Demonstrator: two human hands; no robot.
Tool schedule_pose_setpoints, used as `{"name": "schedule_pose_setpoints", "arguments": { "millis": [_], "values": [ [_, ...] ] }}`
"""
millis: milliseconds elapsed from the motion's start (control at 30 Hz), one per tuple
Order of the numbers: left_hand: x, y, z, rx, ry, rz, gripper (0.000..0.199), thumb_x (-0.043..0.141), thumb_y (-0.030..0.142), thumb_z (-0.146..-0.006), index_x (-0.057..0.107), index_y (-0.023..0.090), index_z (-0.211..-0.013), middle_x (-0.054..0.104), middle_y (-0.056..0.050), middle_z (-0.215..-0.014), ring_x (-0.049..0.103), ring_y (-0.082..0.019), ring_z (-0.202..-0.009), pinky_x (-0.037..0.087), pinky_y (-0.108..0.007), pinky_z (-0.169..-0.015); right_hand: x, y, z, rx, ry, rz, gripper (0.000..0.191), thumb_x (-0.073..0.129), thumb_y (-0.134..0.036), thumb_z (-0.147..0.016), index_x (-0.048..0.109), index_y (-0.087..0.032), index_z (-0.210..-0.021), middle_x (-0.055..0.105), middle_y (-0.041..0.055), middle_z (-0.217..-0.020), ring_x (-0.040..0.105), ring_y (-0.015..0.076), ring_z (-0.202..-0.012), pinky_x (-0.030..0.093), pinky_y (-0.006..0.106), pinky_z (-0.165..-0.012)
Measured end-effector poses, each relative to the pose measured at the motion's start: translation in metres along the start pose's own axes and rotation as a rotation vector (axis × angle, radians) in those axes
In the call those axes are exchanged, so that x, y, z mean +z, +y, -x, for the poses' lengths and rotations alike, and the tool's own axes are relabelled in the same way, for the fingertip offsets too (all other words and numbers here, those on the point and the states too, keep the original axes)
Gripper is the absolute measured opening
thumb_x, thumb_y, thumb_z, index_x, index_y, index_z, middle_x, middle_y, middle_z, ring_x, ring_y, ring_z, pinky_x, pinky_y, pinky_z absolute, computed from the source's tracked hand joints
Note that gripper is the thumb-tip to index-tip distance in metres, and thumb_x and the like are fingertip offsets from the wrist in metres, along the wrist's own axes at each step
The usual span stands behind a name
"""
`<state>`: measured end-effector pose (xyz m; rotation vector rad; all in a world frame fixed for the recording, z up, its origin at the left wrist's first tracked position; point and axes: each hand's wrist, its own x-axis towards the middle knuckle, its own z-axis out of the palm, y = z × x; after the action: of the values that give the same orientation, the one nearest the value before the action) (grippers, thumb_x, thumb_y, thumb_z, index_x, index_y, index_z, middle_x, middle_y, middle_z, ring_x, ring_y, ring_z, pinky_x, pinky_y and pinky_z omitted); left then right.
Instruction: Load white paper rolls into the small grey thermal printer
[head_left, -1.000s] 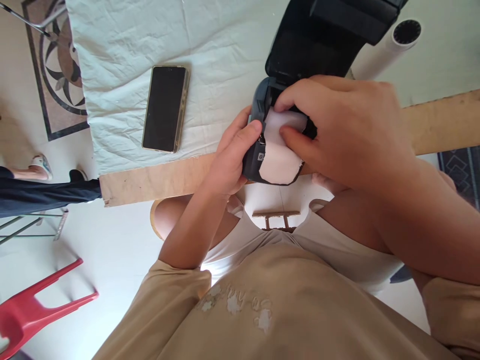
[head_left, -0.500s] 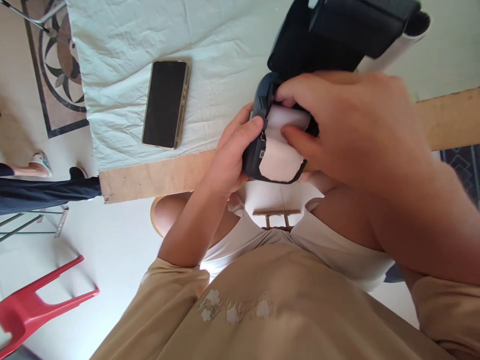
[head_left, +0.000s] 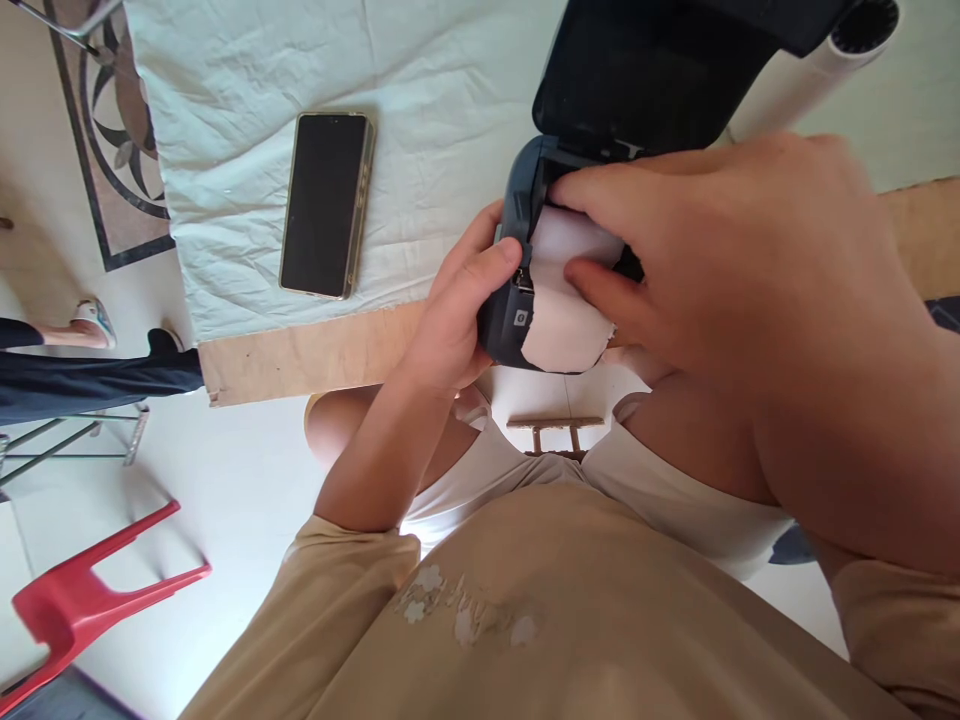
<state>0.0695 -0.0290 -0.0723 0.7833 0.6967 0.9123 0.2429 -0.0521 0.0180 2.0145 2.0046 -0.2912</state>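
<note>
A dark handheld printer is held over the table's front edge, its black lid swung open away from me. My left hand wraps round the printer's left side, thumb on top. A white paper roll lies in the open compartment, its torn loose end draped over the near side. My right hand reaches over from the right, with thumb and forefinger closed round the roll. Its other fingers are hidden behind the back of the hand.
A phone lies face up on the pale tablecloth. A white cylinder is at the upper right. At lower left are a red plastic stool and a person's legs.
The printer's lid has tipped further back and the white cylinder shows more. My right hand has shifted slightly, still on the roll. My left hand keeps its hold.
</note>
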Motion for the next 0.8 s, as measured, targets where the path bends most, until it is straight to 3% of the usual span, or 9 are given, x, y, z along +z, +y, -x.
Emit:
{"name": "schedule_pose_setpoints", "arguments": {
  "millis": [67, 267, 367, 533, 800],
  "values": [
    [-0.001, -0.002, -0.001, 0.000, -0.025, -0.002, 0.024, 0.086, 0.049, -0.099, 0.085, 0.027, -0.108, 0.069, -0.002, -0.081, 0.069, -0.020, -0.078, 0.053, -0.028, -0.066, 0.000, 0.000, 0.001, -0.008, 0.019, -0.035, 0.035, 0.047, -0.044, -0.110, 0.071, -0.034, -0.132, 0.079, 0.0084, -0.125, 0.075, 0.0329, -0.105, 0.046, 0.043, -0.078],
    [0.003, -0.003, -0.003, 0.012, 0.044, 0.029, 0.021, 0.080, 0.045, -0.100, 0.079, 0.023, -0.101, 0.067, -0.001, -0.079, 0.076, -0.022, -0.080, 0.050, -0.027, -0.062, 0.007, 0.001, -0.005, -0.086, 0.214, -0.165, 0.013, 0.066, -0.033, -0.094, 0.071, -0.029, -0.106, 0.078, 0.0057, -0.101, 0.069, 0.0255, -0.089, 0.046, 0.040, -0.077],
    [0.007, -0.001, -0.001, 0.003, 0.059, 0.044, 0.020, 0.079, 0.042, -0.100, 0.079, 0.023, -0.098, 0.068, -0.001, -0.078, 0.082, -0.025, -0.093, 0.052, -0.027, -0.064, 0.005, -0.001, -0.006, -0.074, 0.181, -0.156, 0.016, 0.063, -0.031, -0.096, 0.071, -0.028, -0.110, 0.079, 0.0075, -0.107, 0.070, 0.0283, -0.092, 0.048, 0.043, -0.080],
    [0.009, 0.001, 0.001, 0.006, 0.055, 0.023, 0.015, 0.074, 0.039, -0.101, 0.079, 0.025, -0.098, 0.071, -0.003, -0.078, 0.084, -0.029, -0.103, 0.065, -0.033, -0.079, 0.001, -0.003, -0.005, -0.057, 0.112, -0.132, 0.021, 0.064, -0.032, -0.097, 0.071, -0.027, -0.117, 0.080, 0.0088, -0.115, 0.074, 0.0315, -0.101, 0.052, 0.043, -0.086],
    [0.015, 0.002, 0.001, -0.007, 0.101, 0.013, 0.014, 0.069, 0.035, -0.101, 0.077, 0.024, -0.098, 0.074, -0.004, -0.082, 0.085, -0.029, -0.109, 0.061, -0.031, -0.073, 0.004, -0.001, -0.009, -0.052, 0.119, -0.159, 0.022, 0.062, -0.031, -0.094, 0.073, -0.026, -0.113, 0.078, 0.0091, -0.111, 0.076, 0.0363, -0.108, 0.053, 0.046, -0.084]
  ]
}}
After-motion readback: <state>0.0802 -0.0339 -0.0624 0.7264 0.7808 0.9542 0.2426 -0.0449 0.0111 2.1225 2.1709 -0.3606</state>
